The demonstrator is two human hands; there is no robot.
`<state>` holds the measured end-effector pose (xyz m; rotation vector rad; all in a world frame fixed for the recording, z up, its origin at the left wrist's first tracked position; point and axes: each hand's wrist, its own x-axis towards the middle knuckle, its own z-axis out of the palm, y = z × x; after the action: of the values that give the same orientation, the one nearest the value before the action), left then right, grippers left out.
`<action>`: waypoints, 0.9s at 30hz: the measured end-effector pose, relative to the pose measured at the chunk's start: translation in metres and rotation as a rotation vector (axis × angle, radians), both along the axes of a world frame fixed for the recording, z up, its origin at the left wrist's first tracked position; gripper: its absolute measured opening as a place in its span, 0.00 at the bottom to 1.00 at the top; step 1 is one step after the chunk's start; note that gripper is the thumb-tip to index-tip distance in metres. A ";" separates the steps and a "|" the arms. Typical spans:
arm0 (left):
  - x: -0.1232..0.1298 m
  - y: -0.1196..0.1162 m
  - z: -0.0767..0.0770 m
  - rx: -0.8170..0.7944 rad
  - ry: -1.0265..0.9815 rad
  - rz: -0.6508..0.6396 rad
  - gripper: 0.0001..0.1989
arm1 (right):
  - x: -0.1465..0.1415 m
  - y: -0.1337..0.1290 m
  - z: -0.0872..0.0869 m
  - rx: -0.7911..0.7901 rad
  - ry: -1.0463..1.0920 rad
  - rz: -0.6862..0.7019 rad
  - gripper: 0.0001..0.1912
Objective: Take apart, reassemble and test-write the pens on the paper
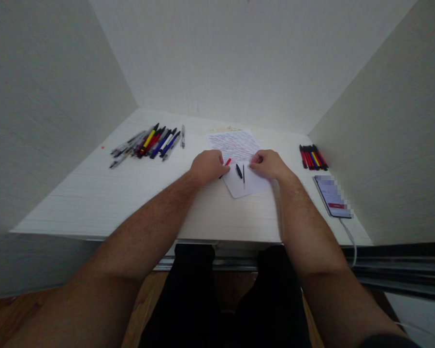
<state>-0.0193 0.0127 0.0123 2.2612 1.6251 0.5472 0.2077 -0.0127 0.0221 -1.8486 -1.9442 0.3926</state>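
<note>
My left hand [208,166] is closed on a red pen barrel [228,161], whose upper end sticks out past the thumb. My right hand [270,164] has thumb and forefinger pinched together over the paper's right side; anything between them is too small to make out. On the sheet of paper [250,186], between the two hands, lie a black pen part [239,171] and a thin dark pen refill [243,175]. Dense handwritten scribbles cover the far half of the sheet.
A loose pile of pens [148,144] lies at the left, with one clear pen [182,136] beside it. At the right, a row of pens [313,157] sits near a phone [331,195] with a white cable [350,234]. Walls enclose the white desk [130,193] on three sides.
</note>
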 end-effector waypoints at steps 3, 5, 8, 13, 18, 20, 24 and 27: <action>-0.002 0.001 -0.001 -0.030 0.020 -0.017 0.08 | -0.001 0.000 -0.003 -0.026 -0.014 0.042 0.06; -0.002 0.002 -0.001 -0.031 0.017 -0.011 0.06 | 0.000 0.002 -0.006 -0.032 -0.033 0.039 0.05; -0.002 0.002 0.001 -0.005 -0.018 0.006 0.04 | 0.000 0.004 -0.009 -0.020 -0.056 0.033 0.03; 0.001 0.001 0.011 -0.038 -0.287 0.028 0.04 | -0.001 0.004 -0.010 -0.022 -0.098 0.038 0.03; 0.005 -0.002 0.017 -0.360 -0.883 -0.024 0.02 | -0.001 0.007 -0.010 0.123 -0.078 -0.086 0.03; 0.004 -0.001 0.018 -0.472 -1.009 -0.045 0.02 | -0.001 0.008 -0.009 0.170 -0.028 -0.132 0.03; 0.000 0.002 0.017 -0.585 -1.096 -0.065 0.06 | 0.000 0.010 -0.010 0.230 0.094 -0.160 0.05; -0.001 0.004 0.015 -0.605 -1.118 -0.030 0.06 | 0.001 0.011 -0.010 0.262 0.185 -0.158 0.09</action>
<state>-0.0205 0.0166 0.0273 1.1382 0.9560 0.9175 0.2084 -0.0018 0.0119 -1.7162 -1.6301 0.2368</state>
